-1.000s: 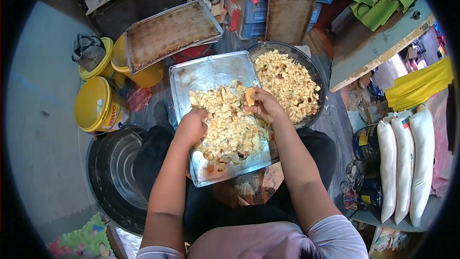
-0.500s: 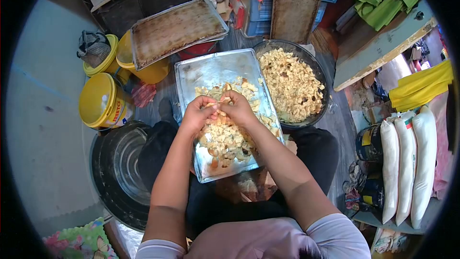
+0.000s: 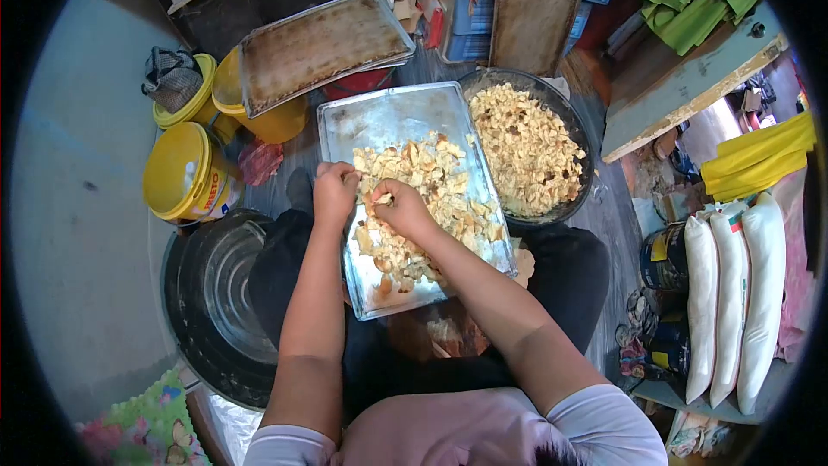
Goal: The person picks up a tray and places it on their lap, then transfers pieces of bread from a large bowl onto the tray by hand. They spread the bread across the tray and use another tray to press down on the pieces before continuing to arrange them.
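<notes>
A metal tray [image 3: 392, 112] rests across my lap, with torn pale-brown bread pieces [image 3: 435, 198] scattered over its middle and lower part. At the tray's left edge is my left hand [image 3: 335, 190], its fingers curled together; whatever they hold, if anything, is too small to make out. My right hand [image 3: 402, 210] is over the bread pieces and pinches a small pale piece of bread [image 3: 385, 199]. Beyond the tray's right side stands a round dark basin [image 3: 585, 134] heaped with similar pieces.
Stained baking trays [image 3: 323, 47] lie over yellow buckets [image 3: 185, 173] at the upper left. A large black tub [image 3: 185, 293] sits by my left leg. Another tray [image 3: 535, 28] leans at the back. White sacks [image 3: 759, 293] stand at the right.
My hands, together over the tray before, are now apart. The left one has moved left to the tray's edge; the right one has moved slightly down and left.
</notes>
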